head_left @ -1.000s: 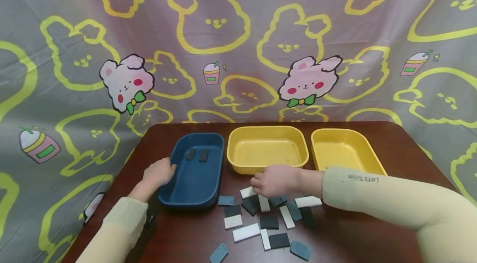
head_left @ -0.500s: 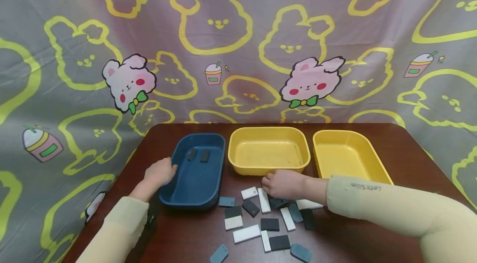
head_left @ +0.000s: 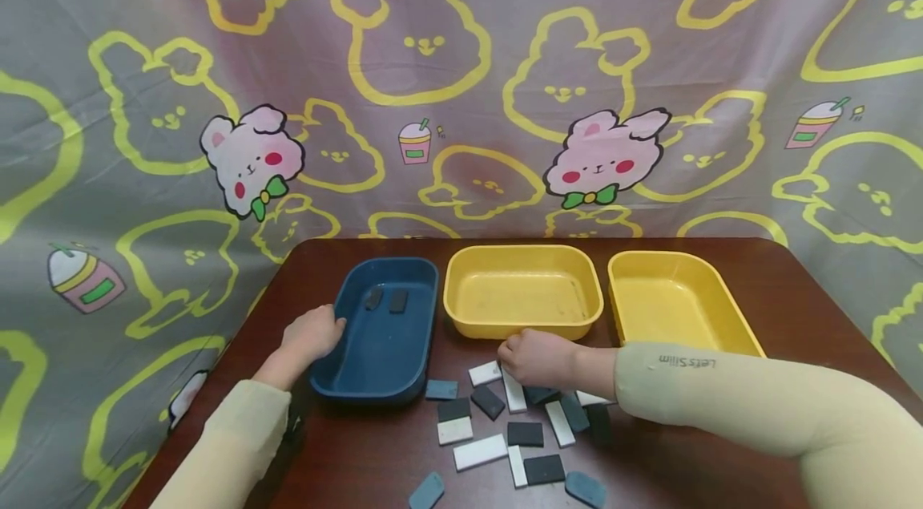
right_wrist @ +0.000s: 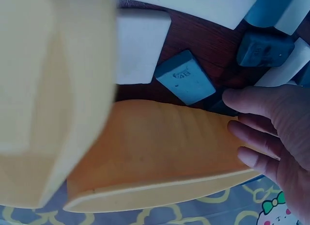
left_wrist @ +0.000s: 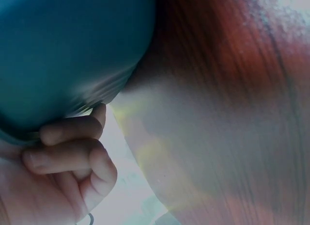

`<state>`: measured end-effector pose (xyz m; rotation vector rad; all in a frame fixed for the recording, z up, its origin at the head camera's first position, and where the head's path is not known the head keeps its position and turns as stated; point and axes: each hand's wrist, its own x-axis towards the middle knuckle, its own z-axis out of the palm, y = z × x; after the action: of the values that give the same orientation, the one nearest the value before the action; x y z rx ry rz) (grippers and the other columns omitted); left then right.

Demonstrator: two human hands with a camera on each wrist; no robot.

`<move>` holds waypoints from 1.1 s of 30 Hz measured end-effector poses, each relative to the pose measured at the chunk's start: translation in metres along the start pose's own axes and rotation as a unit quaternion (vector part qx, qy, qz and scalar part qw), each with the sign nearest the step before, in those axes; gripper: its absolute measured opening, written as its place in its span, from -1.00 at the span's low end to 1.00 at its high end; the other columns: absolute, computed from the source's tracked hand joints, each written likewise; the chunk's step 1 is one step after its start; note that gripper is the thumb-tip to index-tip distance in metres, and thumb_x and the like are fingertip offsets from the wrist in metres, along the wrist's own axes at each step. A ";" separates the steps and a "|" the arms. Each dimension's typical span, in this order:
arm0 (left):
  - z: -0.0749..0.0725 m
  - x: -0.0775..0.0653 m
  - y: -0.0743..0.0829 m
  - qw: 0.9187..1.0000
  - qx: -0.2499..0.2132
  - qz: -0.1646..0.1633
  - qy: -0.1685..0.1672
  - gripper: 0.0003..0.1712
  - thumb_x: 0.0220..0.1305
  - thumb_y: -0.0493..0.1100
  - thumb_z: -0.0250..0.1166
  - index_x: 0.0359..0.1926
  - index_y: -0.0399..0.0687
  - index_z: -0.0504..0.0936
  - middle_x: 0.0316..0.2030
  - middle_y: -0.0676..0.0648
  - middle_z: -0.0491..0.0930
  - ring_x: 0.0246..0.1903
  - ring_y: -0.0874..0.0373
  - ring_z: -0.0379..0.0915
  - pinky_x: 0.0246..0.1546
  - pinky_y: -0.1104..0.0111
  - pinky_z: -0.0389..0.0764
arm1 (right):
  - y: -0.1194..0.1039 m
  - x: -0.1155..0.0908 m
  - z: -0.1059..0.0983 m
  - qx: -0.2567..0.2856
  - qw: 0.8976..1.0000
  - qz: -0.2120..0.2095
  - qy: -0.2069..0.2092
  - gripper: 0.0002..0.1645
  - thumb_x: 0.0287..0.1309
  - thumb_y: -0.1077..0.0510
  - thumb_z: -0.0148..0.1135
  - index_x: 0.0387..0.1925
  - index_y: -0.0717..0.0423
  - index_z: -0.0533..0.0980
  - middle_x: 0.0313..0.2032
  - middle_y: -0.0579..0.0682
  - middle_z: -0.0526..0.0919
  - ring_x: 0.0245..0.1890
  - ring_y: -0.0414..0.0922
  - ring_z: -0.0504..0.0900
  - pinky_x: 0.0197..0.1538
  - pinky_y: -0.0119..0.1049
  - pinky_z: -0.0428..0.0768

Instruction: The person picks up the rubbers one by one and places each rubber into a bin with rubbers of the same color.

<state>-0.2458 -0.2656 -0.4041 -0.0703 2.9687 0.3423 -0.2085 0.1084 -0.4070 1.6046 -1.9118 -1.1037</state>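
My left hand [head_left: 313, 333] grips the near-left rim of a blue tray [head_left: 378, 361]; in the left wrist view its fingers curl below the tray's edge. Two dark erasers [head_left: 398, 300] lie inside the tray. My right hand [head_left: 542, 358] is bent down over a scatter of erasers, close to the front wall of the middle yellow tray. The right wrist view has a dark eraser [right_wrist: 220, 107], mostly hidden, between thumb and fingers. Just beside it lies a grey-blue eraser [right_wrist: 185, 77] stamped 4B. A long white eraser [head_left: 515, 393] shows under the hand.
A middle yellow tray [head_left: 522, 330] and a right yellow tray [head_left: 681, 309] stand along the back of the brown table [head_left: 346, 453]. Several white, black and blue-grey erasers spread in front, including a white one [head_left: 481, 452] and a blue-grey one [head_left: 427, 490]. A patterned curtain [head_left: 461, 116] hangs behind.
My right hand shifted right and slightly back, uncovering more of the long white eraser, then edged left again. The left hand keeps its place on the blue tray.
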 end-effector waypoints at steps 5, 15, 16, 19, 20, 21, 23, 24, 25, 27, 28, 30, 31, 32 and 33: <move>0.000 -0.001 0.000 1.000 0.001 -0.003 0.000 -0.60 0.44 -0.14 0.07 -0.04 -0.51 0.45 -0.44 -0.19 0.47 -0.45 -0.02 0.44 -0.48 0.20 0.46 | -0.002 0.007 0.000 -0.028 0.999 -0.008 -0.021 -0.85 0.34 0.03 0.13 -0.26 -0.13 0.62 -0.36 -0.16 0.47 -0.46 -0.25 0.41 -0.47 -0.40 0.38; 0.002 0.001 0.001 1.000 -0.001 -0.001 0.002 -0.62 0.43 -0.14 0.08 -0.07 -0.49 0.47 -0.49 -0.15 0.44 -0.49 0.00 0.43 -0.51 0.23 0.44 | -0.006 0.013 0.002 -0.061 0.996 -0.013 -0.066 -0.83 0.40 0.00 0.05 -0.09 -0.22 0.55 -0.34 -0.15 0.45 -0.46 -0.23 0.38 -0.51 -0.39 0.34; 0.002 0.001 0.001 1.000 -0.003 0.000 0.002 -0.62 0.43 -0.14 0.08 -0.07 -0.48 0.47 -0.50 -0.15 0.44 -0.49 0.01 0.43 -0.51 0.24 0.44 | -0.006 0.013 0.002 -0.063 0.995 -0.013 -0.070 -0.83 0.41 -0.01 0.05 -0.07 -0.23 0.54 -0.33 -0.15 0.45 -0.46 -0.23 0.38 -0.51 -0.39 0.34; 0.002 0.001 0.000 1.000 -0.005 0.002 0.002 -0.63 0.44 -0.14 0.07 -0.08 -0.49 0.46 -0.50 -0.15 0.43 -0.50 0.01 0.43 -0.52 0.24 0.44 | -0.007 0.015 0.002 -0.069 0.995 -0.013 -0.077 -0.83 0.41 -0.02 0.05 -0.06 -0.23 0.53 -0.33 -0.15 0.44 -0.46 -0.22 0.36 -0.50 -0.39 0.33; 0.003 0.001 0.000 1.000 -0.005 0.000 0.001 -0.62 0.44 -0.14 0.07 -0.07 -0.48 0.46 -0.50 -0.15 0.43 -0.50 0.02 0.43 -0.52 0.24 0.44 | -0.007 0.015 0.002 -0.070 0.995 -0.012 -0.076 -0.83 0.41 -0.03 0.05 -0.07 -0.23 0.53 -0.33 -0.15 0.44 -0.46 -0.22 0.36 -0.50 -0.38 0.33; 0.002 0.001 -0.001 1.000 -0.006 0.000 0.001 -0.62 0.44 -0.14 0.07 -0.07 -0.49 0.46 -0.49 -0.16 0.44 -0.50 0.02 0.43 -0.52 0.24 0.44 | -0.007 0.015 0.001 -0.071 0.995 -0.012 -0.074 -0.84 0.41 -0.03 0.05 -0.09 -0.23 0.54 -0.33 -0.15 0.44 -0.47 -0.22 0.36 -0.50 -0.38 0.33; 0.002 0.001 -0.001 1.000 -0.005 -0.001 -0.001 -0.62 0.44 -0.14 0.07 -0.06 -0.50 0.45 -0.48 -0.16 0.45 -0.49 0.02 0.43 -0.53 0.25 0.44 | -0.006 0.016 -0.001 -0.071 0.995 -0.010 -0.067 -0.84 0.41 -0.02 0.05 -0.13 -0.22 0.56 -0.34 -0.16 0.45 -0.47 -0.22 0.36 -0.50 -0.39 0.33; 0.002 0.001 0.000 1.000 -0.006 -0.002 -0.002 -0.61 0.44 -0.14 0.06 -0.06 -0.50 0.45 -0.48 -0.16 0.45 -0.49 0.02 0.43 -0.53 0.25 0.44 | -0.005 0.016 -0.002 -0.069 0.996 -0.010 -0.063 -0.83 0.41 -0.01 0.04 -0.14 -0.21 0.57 -0.35 -0.16 0.45 -0.47 -0.22 0.37 -0.50 -0.39 0.33; 0.002 0.002 -0.001 1.000 -0.006 -0.002 -0.003 -0.61 0.44 -0.14 0.06 -0.06 -0.50 0.45 -0.48 -0.16 0.45 -0.49 0.02 0.43 -0.53 0.25 0.44 | -0.005 0.017 -0.004 -0.066 0.996 -0.009 -0.060 -0.83 0.41 -0.01 0.04 -0.16 -0.21 0.58 -0.35 -0.16 0.45 -0.46 -0.23 0.37 -0.50 -0.39 0.33; 0.002 0.002 0.000 1.000 -0.004 -0.003 -0.003 -0.62 0.44 -0.14 0.06 -0.07 -0.49 0.45 -0.48 -0.16 0.45 -0.49 0.02 0.43 -0.53 0.25 0.44 | -0.003 0.017 -0.009 -0.057 0.997 -0.007 -0.053 -0.84 0.39 -0.01 0.07 -0.18 -0.21 0.59 -0.36 -0.16 0.45 -0.46 -0.23 0.38 -0.50 -0.40 0.34; 0.002 0.002 0.000 1.000 -0.004 -0.005 -0.003 -0.62 0.44 -0.14 0.06 -0.08 -0.48 0.46 -0.49 -0.16 0.44 -0.49 0.01 0.43 -0.52 0.25 0.44 | -0.001 0.017 -0.012 -0.053 0.997 -0.007 -0.053 -0.84 0.38 -0.01 0.09 -0.18 -0.21 0.60 -0.36 -0.16 0.45 -0.45 -0.23 0.38 -0.49 -0.40 0.34; 0.002 0.002 0.000 1.000 -0.003 -0.005 -0.003 -0.63 0.44 -0.13 0.06 -0.08 -0.47 0.46 -0.49 -0.16 0.44 -0.50 0.01 0.43 -0.52 0.24 0.43 | 0.002 0.017 -0.018 -0.048 0.997 -0.010 -0.056 -0.85 0.36 -0.03 0.14 -0.14 -0.20 0.60 -0.35 -0.14 0.44 -0.43 -0.22 0.37 -0.48 -0.41 0.36; 0.002 0.002 0.000 1.000 -0.002 -0.005 -0.002 -0.63 0.44 -0.13 0.06 -0.08 -0.47 0.46 -0.49 -0.16 0.44 -0.49 0.01 0.43 -0.52 0.24 0.43 | 0.003 0.017 -0.021 -0.046 0.997 -0.011 -0.058 -0.84 0.34 -0.05 0.17 -0.12 -0.20 0.60 -0.35 -0.13 0.44 -0.42 -0.21 0.37 -0.47 -0.41 0.36; 0.002 0.001 0.000 1.000 -0.002 -0.005 -0.002 -0.63 0.44 -0.13 0.07 -0.08 -0.47 0.46 -0.49 -0.16 0.44 -0.49 0.01 0.43 -0.52 0.23 0.43 | 0.005 0.016 -0.024 -0.046 0.997 -0.013 -0.059 -0.82 0.32 -0.05 0.19 -0.10 -0.19 0.60 -0.34 -0.13 0.44 -0.40 -0.20 0.37 -0.45 -0.41 0.37; 0.002 0.002 0.000 1.000 -0.002 -0.005 -0.002 -0.63 0.44 -0.13 0.07 -0.08 -0.48 0.46 -0.49 -0.16 0.44 -0.49 0.00 0.42 -0.51 0.23 0.43 | 0.007 0.015 -0.028 -0.048 0.997 -0.014 -0.057 -0.81 0.32 -0.05 0.19 -0.09 -0.18 0.59 -0.33 -0.13 0.45 -0.39 -0.20 0.37 -0.44 -0.41 0.38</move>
<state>-0.2472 -0.2654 -0.4060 -0.0856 2.9623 0.3466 -0.1965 0.0855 -0.3876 1.5506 -1.8820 -1.3040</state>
